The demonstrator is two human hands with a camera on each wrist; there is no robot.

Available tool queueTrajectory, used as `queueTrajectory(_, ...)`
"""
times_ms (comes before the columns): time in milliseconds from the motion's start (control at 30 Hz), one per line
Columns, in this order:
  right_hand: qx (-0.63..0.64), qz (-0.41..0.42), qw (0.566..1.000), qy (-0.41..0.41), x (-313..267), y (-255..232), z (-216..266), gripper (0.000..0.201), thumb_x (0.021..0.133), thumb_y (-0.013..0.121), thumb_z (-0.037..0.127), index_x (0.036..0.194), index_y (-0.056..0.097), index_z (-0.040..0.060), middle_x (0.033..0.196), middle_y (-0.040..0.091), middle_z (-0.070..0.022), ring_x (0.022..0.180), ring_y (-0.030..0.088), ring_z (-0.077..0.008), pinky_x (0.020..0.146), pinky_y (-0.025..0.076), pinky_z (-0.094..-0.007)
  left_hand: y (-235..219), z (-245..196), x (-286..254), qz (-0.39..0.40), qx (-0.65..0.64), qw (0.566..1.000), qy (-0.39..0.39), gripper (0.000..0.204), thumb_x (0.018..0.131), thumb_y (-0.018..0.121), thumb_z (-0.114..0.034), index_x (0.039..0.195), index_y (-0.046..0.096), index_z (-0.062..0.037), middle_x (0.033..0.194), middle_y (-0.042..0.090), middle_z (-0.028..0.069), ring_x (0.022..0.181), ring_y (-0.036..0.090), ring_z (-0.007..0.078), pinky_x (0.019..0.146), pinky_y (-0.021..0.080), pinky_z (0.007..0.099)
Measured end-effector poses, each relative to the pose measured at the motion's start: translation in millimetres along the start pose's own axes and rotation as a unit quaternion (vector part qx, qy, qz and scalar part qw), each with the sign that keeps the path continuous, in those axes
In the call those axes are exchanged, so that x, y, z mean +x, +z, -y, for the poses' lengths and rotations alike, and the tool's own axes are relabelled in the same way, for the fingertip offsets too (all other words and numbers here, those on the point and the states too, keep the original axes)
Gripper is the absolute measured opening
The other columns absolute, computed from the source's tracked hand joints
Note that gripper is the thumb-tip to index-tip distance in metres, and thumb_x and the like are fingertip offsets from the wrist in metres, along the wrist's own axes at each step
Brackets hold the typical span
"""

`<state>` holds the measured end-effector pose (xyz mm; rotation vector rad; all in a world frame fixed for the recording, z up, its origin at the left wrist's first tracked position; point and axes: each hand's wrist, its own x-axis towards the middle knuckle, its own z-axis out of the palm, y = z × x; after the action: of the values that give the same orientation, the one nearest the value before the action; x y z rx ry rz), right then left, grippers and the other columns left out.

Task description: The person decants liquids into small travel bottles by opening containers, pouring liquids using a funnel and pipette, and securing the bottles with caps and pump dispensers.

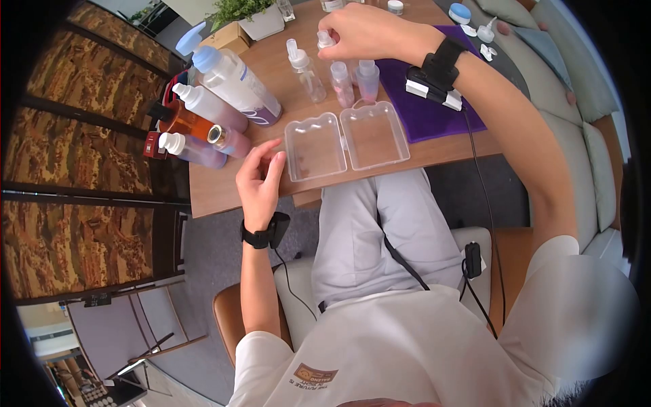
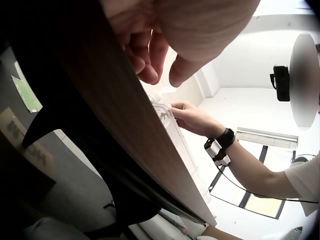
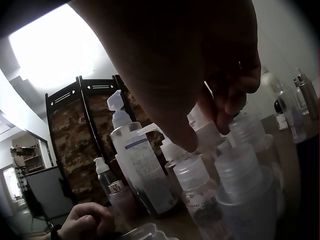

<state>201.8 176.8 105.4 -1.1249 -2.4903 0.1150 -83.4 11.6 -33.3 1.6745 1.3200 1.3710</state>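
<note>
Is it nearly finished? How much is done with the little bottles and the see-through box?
It looks like early days. The clear box already lies open. The right hand pinches a small bottle top; the left hand is beside the box, holding nothing. If the little bottles go in the box, that is all left: at least three stand behind it, none inside.

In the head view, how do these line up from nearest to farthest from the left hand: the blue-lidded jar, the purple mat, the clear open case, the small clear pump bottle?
From the left hand:
1. Clear open case, just to its right
2. Small clear pump bottle, beyond the case
3. Purple mat, right of the case
4. Blue-lidded jar, far right
</note>
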Motion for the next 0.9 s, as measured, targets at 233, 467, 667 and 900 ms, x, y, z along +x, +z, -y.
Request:
queueTrajectory(233,0.008,-0.001,1.000,-0.004,0,-2,1,0.036,0.085,0.068,0.032,0.090,0.076,-0.0025,0.086,0.073,-0.0289,0.085,0.072,-0.0460,0.080,0.058,-0.0515,1,-1,0,0.002,0.002,1.000,-0.010,0.022,0.100,0.071,-0.004,0.121,0.073,0.0006,0.091,0.062,-0.0026,0.081,0.056,0.0057,0.074,0.046,0.0222)
queueTrajectory(467,0.020,0.006,1.000,-0.006,-9,-9,5,0.041,0.085,0.073,0.037,0.091,0.076,-0.0036,0.087,0.073,-0.0271,0.086,0.072,-0.0447,0.078,0.058,-0.0487,-1,0,-1,0.010,0.012,1.000,-0.014,0.022,0.100,0.071,-0.005,0.121,0.073,0.0007,0.091,0.062,-0.0027,0.081,0.056,0.0057,0.073,0.046,0.0222)
queueTrajectory(667,0.142,-0.130,0.981,0.017,-57,-46,30,0.035,0.093,0.069,0.030,0.096,0.076,-0.0040,0.092,0.075,-0.0225,0.084,0.072,-0.0387,0.076,0.057,-0.0418,0,1,-2,0.009,0.009,1.000,-0.023,0.021,0.100,0.072,-0.005,0.121,0.073,0.0006,0.090,0.062,-0.0027,0.080,0.057,0.0056,0.073,0.046,0.0218)
queueTrajectory(900,0.264,-0.202,0.930,0.155,-171,51,6,0.030,0.101,0.074,0.017,0.079,0.063,-0.0010,0.067,0.050,0.0042,0.062,0.040,-0.0044,0.054,0.033,-0.0260,3,-5,-3,-0.004,0.009,0.999,-0.037,0.021,0.100,0.072,-0.004,0.121,0.073,0.0007,0.089,0.063,-0.0027,0.079,0.056,0.0054,0.072,0.046,0.0216)
